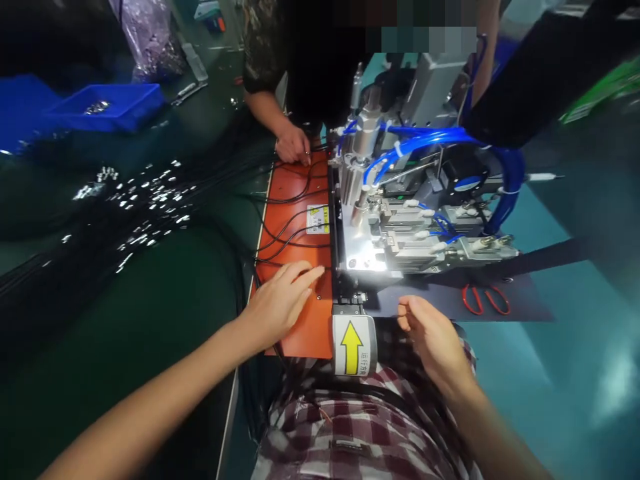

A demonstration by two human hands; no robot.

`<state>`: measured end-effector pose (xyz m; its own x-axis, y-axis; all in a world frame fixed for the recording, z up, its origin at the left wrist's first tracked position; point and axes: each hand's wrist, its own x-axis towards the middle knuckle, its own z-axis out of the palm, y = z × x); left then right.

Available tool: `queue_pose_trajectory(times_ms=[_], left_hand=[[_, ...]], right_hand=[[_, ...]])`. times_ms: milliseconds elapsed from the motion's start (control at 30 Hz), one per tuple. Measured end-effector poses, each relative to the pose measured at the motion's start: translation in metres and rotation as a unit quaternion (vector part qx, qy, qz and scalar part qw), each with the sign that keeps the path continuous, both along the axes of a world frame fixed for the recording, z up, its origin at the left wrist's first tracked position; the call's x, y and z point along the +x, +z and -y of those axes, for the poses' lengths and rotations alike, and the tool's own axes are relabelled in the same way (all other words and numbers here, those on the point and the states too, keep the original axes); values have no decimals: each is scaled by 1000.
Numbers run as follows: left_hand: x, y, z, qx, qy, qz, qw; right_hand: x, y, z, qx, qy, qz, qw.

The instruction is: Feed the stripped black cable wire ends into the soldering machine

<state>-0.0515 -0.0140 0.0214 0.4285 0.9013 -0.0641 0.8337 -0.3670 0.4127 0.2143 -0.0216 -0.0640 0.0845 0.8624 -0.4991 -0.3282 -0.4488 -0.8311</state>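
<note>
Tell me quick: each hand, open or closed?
Left hand: by a black cable over the orange panel; grip can't be told.
Right hand: fingers curled in, nothing visible in it.

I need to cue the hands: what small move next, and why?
Probably a light left hand pinch on one of the black cables: the fingertips are close to them, and several cross the orange panel toward the machine.

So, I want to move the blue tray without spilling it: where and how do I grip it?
Probably by the raised rim of the blue tray, at its near wall and right end, coming from the near right. Another blue item crowds its left end. Keep it level: small shiny pieces lie loose in the open top.
</note>
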Motion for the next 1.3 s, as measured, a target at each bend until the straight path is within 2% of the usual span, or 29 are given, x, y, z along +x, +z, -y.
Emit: queue_pose_trajectory(times_ms=[67, 100, 167, 233, 333, 400, 500, 600, 667, 733, 800, 867, 900, 1067, 1167, 1300], left_hand=[[-9, 17, 6, -88, -125, 30, 988], [-13, 23, 11, -115, -186, 9, 976], [-18, 32, 24, -98, -232, -51, 966], [-21, 36, 30, -97, -247, -60, 962], [-20, 38, 24, -132, -218, 27, 967], [-19, 39, 16, -118, -191, 76, 971], [-19, 41, 9, -93, -172, 98, 976], [-19, 42, 11, -171, -171, 114, 964], [-19, 43, 16, -189, -168, 73, 965], [-18, 42, 20, -137, -178, -6, 975], [-16, 41, 21, -74, -214, -78, 971], [-15, 39, 20, -53, -243, -108, 963], [-14, 38, 19, -51, -239, -103, 964], [-5, 30, 18, -3, -100, 32, 994], [4, 18, 23, -22, -80, 83, 993], [13, 6, 26, -36, -45, 96, 994]], right_hand=[[2, 5, 2, -4, 6, 7, 1000], [4, 8, 3, -7, 5, 9, 1000], [6, 14, 5, -8, 0, 12, 1000], [7, 20, 6, -2, -8, 12, 1000], [4, 29, 5, 12, 0, 16, 1000], [0, 34, 4, 22, 20, 24, 999], [-5, 41, 5, 46, 55, 43, 996], [-8, 44, 8, 66, 90, 59, 992], [-10, 45, 11, 69, 110, 61, 990], [-12, 46, 13, 69, 126, 58, 988], [-13, 47, 13, 70, 134, 55, 987], [-15, 49, 14, 72, 136, 54, 987], [-16, 50, 14, 73, 135, 54, 987], [-22, 58, 18, 83, 142, 28, 986], [-28, 61, 18, 110, 184, 3, 977], [-34, 61, 13, 102, 190, 62, 974]])
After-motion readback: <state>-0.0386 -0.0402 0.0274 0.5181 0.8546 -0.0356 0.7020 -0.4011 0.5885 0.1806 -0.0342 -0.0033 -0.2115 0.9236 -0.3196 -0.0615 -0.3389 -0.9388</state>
